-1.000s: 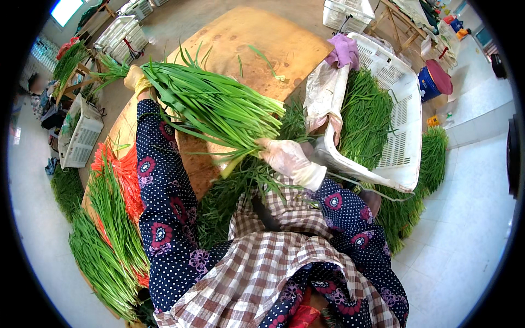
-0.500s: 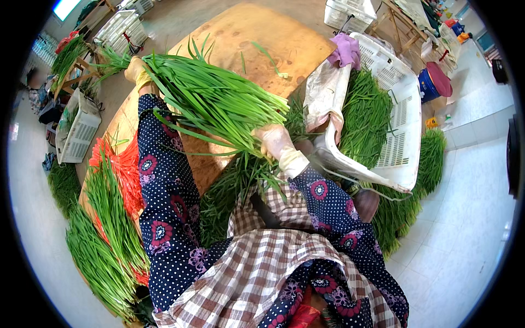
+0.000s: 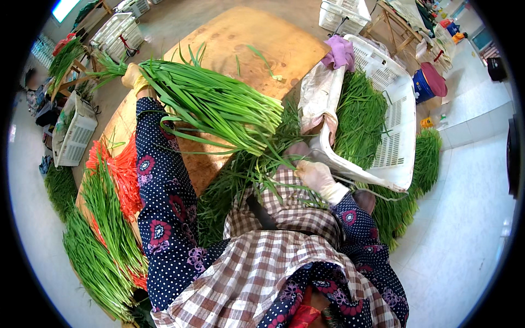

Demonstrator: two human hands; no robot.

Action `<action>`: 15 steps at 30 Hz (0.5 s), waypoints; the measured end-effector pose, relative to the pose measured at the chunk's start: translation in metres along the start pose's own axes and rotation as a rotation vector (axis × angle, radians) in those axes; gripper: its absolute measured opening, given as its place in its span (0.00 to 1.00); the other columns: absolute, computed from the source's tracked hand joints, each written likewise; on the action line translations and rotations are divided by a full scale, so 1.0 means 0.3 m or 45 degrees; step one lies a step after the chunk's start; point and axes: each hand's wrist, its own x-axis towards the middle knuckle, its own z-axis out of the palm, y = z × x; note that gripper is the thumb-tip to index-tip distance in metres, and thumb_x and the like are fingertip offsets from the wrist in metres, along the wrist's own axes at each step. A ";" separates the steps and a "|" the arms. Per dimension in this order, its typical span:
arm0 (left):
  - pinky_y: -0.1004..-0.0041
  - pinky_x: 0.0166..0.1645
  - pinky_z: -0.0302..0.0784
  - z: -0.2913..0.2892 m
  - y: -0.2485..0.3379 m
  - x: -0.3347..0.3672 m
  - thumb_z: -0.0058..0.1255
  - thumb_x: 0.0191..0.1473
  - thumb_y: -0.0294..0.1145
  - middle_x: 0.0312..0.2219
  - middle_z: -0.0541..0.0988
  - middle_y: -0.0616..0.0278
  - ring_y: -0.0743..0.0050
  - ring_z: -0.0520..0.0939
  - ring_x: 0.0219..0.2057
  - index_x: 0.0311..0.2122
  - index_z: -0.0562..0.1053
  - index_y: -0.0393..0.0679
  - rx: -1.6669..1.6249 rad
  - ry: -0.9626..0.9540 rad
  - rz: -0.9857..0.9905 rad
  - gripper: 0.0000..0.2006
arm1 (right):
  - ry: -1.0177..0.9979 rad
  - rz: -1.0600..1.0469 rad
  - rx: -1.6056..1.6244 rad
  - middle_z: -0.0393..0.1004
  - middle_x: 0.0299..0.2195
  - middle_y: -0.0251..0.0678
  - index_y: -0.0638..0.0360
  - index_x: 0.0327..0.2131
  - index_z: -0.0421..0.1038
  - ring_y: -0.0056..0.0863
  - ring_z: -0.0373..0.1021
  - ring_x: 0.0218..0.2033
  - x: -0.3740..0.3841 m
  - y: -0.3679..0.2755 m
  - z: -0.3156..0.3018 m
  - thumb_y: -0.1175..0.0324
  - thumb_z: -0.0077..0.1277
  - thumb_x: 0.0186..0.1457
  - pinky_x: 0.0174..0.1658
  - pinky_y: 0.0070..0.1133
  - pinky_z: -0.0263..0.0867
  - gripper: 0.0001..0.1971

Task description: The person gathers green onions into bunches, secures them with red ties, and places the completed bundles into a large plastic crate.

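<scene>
A thick bunch of green garlic chives [image 3: 216,101] lies across the wooden table [image 3: 257,33], its pale cut ends toward me on the right. At the far left, my left hand [image 3: 133,78], in a pale glove, is wrapped round the leafy end. My right hand [image 3: 317,177], gloved too, is apart from the bunch, over my checked apron. Its fingers are pinched together, with thin loose chive leaves [image 3: 284,162] at their tips. Under the bunch and over my lap lies a heap of loose leaves [image 3: 235,175].
To the right stands a white plastic crate [image 3: 402,126] holding chives, with a stained cloth [image 3: 318,101] and a purple cloth [image 3: 340,53] on its rim. Red ties [image 3: 124,177] and further chives [image 3: 101,257] lie at the left. More chives [image 3: 426,164] are heaped beyond the crate.
My right hand has left the bunch's cut ends and moved right and toward me, drawing thin leaves with it. The left hand keeps its hold on the bunch.
</scene>
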 end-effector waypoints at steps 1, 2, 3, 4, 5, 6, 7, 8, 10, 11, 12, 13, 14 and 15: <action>0.66 0.22 0.69 -0.047 -0.004 0.110 0.49 0.36 0.28 0.17 0.75 0.53 0.64 0.74 0.17 0.20 0.70 0.28 -0.048 -0.012 0.041 0.10 | 0.266 -0.415 -0.492 0.69 0.14 0.34 0.57 0.26 0.68 0.28 0.67 0.14 0.005 -0.024 0.036 0.66 0.48 0.49 0.18 0.23 0.64 0.06; 0.66 0.23 0.69 -0.061 -0.013 0.139 0.49 0.37 0.29 0.17 0.75 0.52 0.62 0.75 0.17 0.20 0.70 0.28 -0.004 0.012 0.069 0.11 | 0.220 -0.329 -0.462 0.68 0.14 0.36 0.54 0.24 0.66 0.32 0.68 0.16 0.007 -0.098 0.036 0.63 0.49 0.47 0.20 0.25 0.64 0.07; 0.66 0.24 0.69 -0.069 -0.025 0.167 0.49 0.37 0.29 0.18 0.76 0.51 0.61 0.75 0.18 0.20 0.70 0.28 0.033 0.039 0.094 0.11 | 0.264 -0.395 -0.419 0.67 0.13 0.34 0.54 0.23 0.64 0.32 0.67 0.15 0.021 -0.166 0.038 0.64 0.48 0.47 0.19 0.25 0.63 0.07; 0.66 0.25 0.69 -0.060 -0.028 0.168 0.49 0.37 0.30 0.18 0.76 0.49 0.59 0.76 0.19 0.20 0.70 0.28 0.164 0.107 0.130 0.12 | 0.298 -0.512 -0.420 0.65 0.12 0.33 0.54 0.23 0.64 0.32 0.66 0.14 0.039 -0.230 0.045 0.64 0.48 0.48 0.19 0.25 0.62 0.07; 0.65 0.28 0.70 -0.038 -0.015 0.135 0.48 0.37 0.31 0.20 0.76 0.45 0.55 0.77 0.20 0.22 0.71 0.27 0.234 0.127 0.191 0.13 | 0.347 -0.629 -0.433 0.64 0.12 0.33 0.53 0.22 0.64 0.32 0.65 0.14 0.056 -0.281 0.048 0.65 0.47 0.48 0.18 0.25 0.62 0.06; 0.65 0.30 0.70 -0.027 -0.001 0.103 0.48 0.37 0.33 0.22 0.77 0.41 0.51 0.77 0.22 0.23 0.72 0.26 0.311 0.153 0.252 0.15 | 0.321 -0.674 -0.299 0.63 0.11 0.33 0.53 0.21 0.63 0.31 0.64 0.13 0.063 -0.298 0.074 0.66 0.47 0.48 0.18 0.25 0.61 0.06; 0.64 0.31 0.71 0.022 0.041 -0.016 0.47 0.38 0.32 0.23 0.77 0.41 0.49 0.78 0.24 0.25 0.72 0.25 0.337 0.150 0.202 0.16 | 0.312 -0.703 -0.168 0.62 0.11 0.32 0.54 0.21 0.63 0.30 0.64 0.12 0.072 -0.272 0.107 0.67 0.46 0.48 0.17 0.25 0.60 0.07; 0.64 0.32 0.71 0.025 0.094 -0.053 0.46 0.38 0.32 0.23 0.77 0.41 0.49 0.78 0.25 0.25 0.72 0.25 0.509 0.247 0.284 0.15 | 0.110 -0.769 -0.233 0.62 0.11 0.32 0.55 0.21 0.63 0.28 0.64 0.13 0.043 -0.244 0.122 0.68 0.46 0.48 0.18 0.25 0.62 0.06; 0.63 0.33 0.72 0.027 0.151 -0.094 0.45 0.38 0.30 0.24 0.76 0.39 0.47 0.78 0.27 0.26 0.72 0.25 0.736 0.321 0.306 0.15 | -0.322 -0.888 -0.384 0.63 0.11 0.31 0.55 0.21 0.65 0.27 0.66 0.14 -0.016 -0.178 0.159 0.69 0.46 0.47 0.18 0.25 0.63 0.04; 0.63 0.33 0.72 0.046 0.123 -0.092 0.45 0.38 0.30 0.24 0.76 0.39 0.47 0.78 0.27 0.26 0.72 0.25 0.673 0.306 0.256 0.14 | -0.551 -0.924 -0.490 0.62 0.11 0.31 0.55 0.22 0.66 0.27 0.66 0.14 -0.053 -0.153 0.178 0.69 0.46 0.45 0.18 0.24 0.64 0.03; 0.63 0.33 0.72 0.069 0.093 -0.085 0.44 0.38 0.30 0.25 0.76 0.39 0.47 0.78 0.27 0.26 0.72 0.25 0.610 0.288 0.205 0.14 | -0.497 -1.029 -0.537 0.62 0.11 0.31 0.56 0.22 0.66 0.27 0.66 0.14 -0.080 -0.135 0.184 0.70 0.46 0.44 0.18 0.24 0.63 0.03; 0.62 0.33 0.72 0.050 0.097 -0.085 0.44 0.38 0.29 0.25 0.76 0.38 0.46 0.78 0.27 0.26 0.72 0.25 0.567 0.295 0.172 0.14 | -0.458 -1.158 -0.558 0.62 0.11 0.31 0.57 0.23 0.66 0.28 0.67 0.14 -0.104 -0.147 0.184 0.70 0.47 0.42 0.18 0.24 0.63 0.03; 0.62 0.34 0.72 0.042 0.105 -0.084 0.44 0.39 0.29 0.26 0.76 0.38 0.46 0.79 0.28 0.27 0.72 0.25 0.606 0.266 0.189 0.14 | -0.536 -1.085 -0.673 0.64 0.13 0.32 0.58 0.25 0.65 0.28 0.67 0.15 -0.093 -0.184 0.149 0.70 0.47 0.39 0.17 0.25 0.63 0.06; 0.63 0.34 0.72 0.033 0.111 -0.089 0.43 0.40 0.28 0.26 0.76 0.38 0.46 0.79 0.29 0.27 0.72 0.25 0.605 0.288 0.169 0.14 | -0.287 -1.073 -0.733 0.65 0.16 0.33 0.58 0.33 0.67 0.27 0.66 0.15 -0.066 -0.172 0.170 0.70 0.47 0.41 0.17 0.25 0.63 0.12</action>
